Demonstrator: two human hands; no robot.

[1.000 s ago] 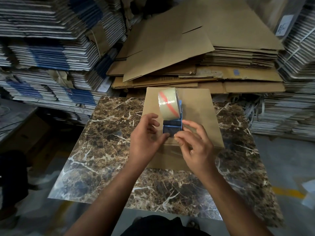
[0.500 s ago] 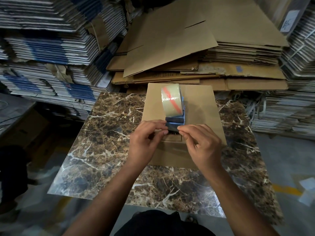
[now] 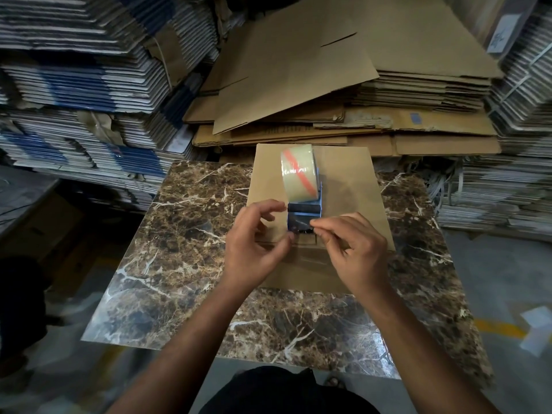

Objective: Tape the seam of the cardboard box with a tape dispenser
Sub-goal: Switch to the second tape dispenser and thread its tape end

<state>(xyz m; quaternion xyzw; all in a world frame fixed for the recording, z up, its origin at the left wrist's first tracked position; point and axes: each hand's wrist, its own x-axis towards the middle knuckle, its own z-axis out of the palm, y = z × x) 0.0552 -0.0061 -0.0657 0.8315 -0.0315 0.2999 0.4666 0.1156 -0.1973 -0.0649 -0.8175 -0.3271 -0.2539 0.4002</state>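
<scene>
Head view, single (wide-angle): worn on the person, looking forward and down, close over the marble worktop (image 3: pixel 185 264); stacked flat cardboard (image 3: pixel 298 70) fills the background.

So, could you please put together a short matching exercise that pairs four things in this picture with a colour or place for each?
Column one:
1. tape roll
2. flat cardboard box
3. table top
4. left hand

Column two:
A. brown marble pattern
B. pale with an orange stripe
C. at the dispenser's near end, left side
D. lying flat on the table

Pairs: 1-B, 2-D, 3-A, 4-C
</scene>
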